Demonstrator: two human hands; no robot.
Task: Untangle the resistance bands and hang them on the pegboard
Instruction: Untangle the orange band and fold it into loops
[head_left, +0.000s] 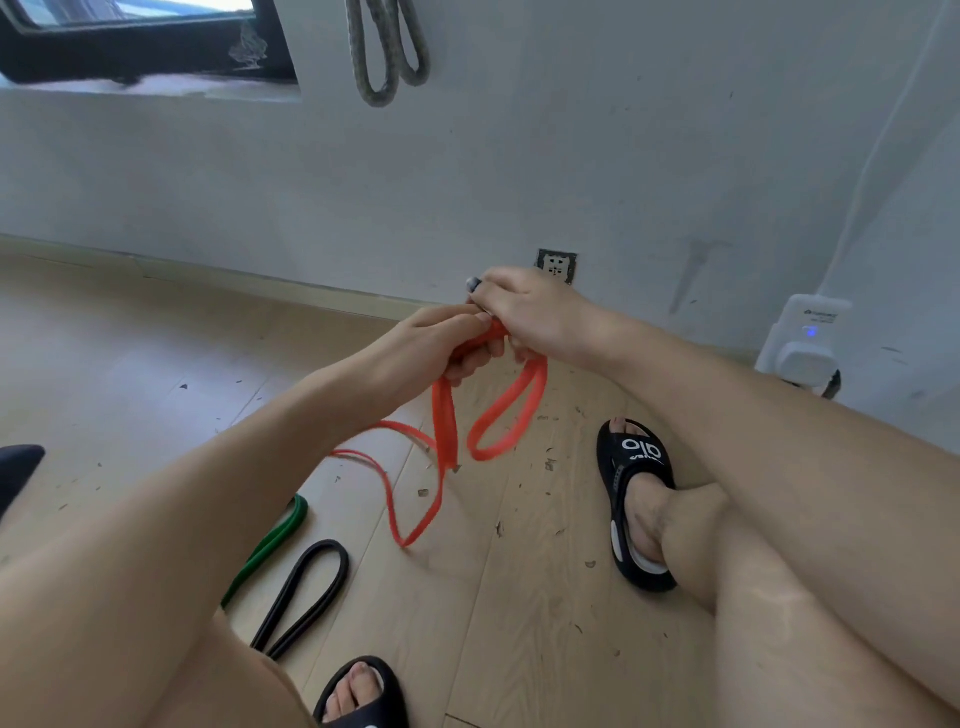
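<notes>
Both hands hold an orange resistance band in front of me, low above the wooden floor. My left hand grips its upper part with curled fingers. My right hand pinches the same bunch from the right. Loops of the orange band hang down, one thick loop on the right and thinner strands trailing to the floor. A green band and a black band lie on the floor at lower left. A grey band hangs on the wall above. No pegboard is visible.
My feet in black sandals rest on the floor, one at right, one at the bottom edge. A wall socket sits behind my hands. A white plugged-in device with a cable stands at right. A dark window frame is upper left.
</notes>
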